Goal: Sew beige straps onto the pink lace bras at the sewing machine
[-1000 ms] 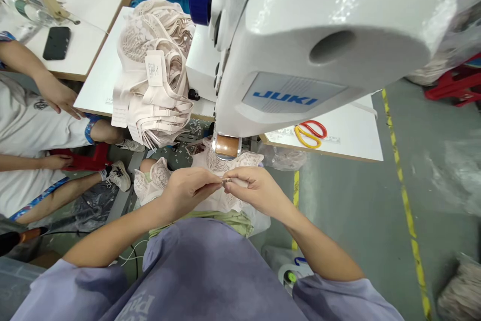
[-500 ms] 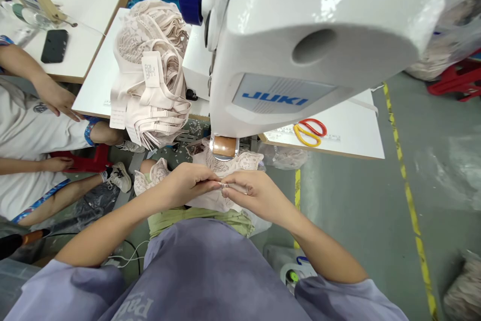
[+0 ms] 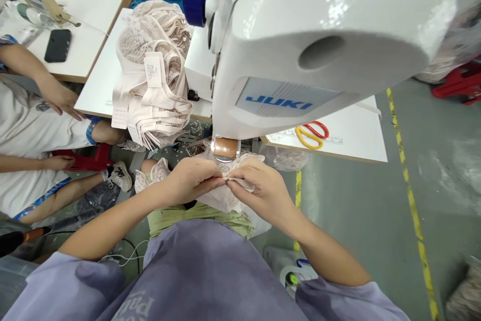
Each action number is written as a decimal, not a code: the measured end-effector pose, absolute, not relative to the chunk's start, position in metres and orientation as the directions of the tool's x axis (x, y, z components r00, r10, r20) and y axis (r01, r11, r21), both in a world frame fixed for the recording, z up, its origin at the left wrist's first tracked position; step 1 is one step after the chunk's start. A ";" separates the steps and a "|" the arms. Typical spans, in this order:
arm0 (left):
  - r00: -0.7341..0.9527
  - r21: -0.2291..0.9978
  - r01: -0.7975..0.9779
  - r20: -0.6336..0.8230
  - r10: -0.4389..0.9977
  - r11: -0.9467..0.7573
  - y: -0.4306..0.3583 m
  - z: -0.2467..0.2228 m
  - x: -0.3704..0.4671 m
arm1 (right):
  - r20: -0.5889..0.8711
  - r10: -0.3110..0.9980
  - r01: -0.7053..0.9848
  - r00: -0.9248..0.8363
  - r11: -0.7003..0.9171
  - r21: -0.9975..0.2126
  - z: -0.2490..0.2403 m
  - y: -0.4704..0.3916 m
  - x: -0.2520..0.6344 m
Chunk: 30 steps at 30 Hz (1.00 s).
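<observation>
Just in front of the sewing machine (image 3: 300, 60), my two hands meet fingertip to fingertip over my lap. My left hand (image 3: 193, 178) is closed in a pinch on the pale lace bra (image 3: 221, 198). Pinched between the thumb and fingers of my right hand (image 3: 261, 188) is another part of the same bra, a narrow strap or edge whose details are too small to make out. The rest of the bra hangs across my thighs, its lace cup (image 3: 152, 175) lying to the left. Its far part reaches beneath the machine's head, partly hidden by my hands.
Beige bras (image 3: 154, 80) are piled on the white table at left, a label on top. Red and yellow scissors (image 3: 310, 136) lie on the right table part (image 3: 361, 135). A seated person (image 3: 33, 130) is close on the left, near a black phone (image 3: 58, 45).
Both hands have shifted slightly up, toward the machine, still pinching the bra. My right fingers have risen and curled a little more. The view has moved slightly.
</observation>
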<state>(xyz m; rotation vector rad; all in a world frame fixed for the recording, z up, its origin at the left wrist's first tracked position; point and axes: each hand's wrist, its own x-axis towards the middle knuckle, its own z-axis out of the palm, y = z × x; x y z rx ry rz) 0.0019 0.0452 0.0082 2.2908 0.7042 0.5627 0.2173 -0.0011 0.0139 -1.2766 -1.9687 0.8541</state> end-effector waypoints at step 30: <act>0.916 -0.026 0.360 0.197 0.348 -0.933 0.094 -0.002 -0.020 | 0.461 0.886 0.808 -0.056 0.312 -0.500 -0.018 0.021 0.205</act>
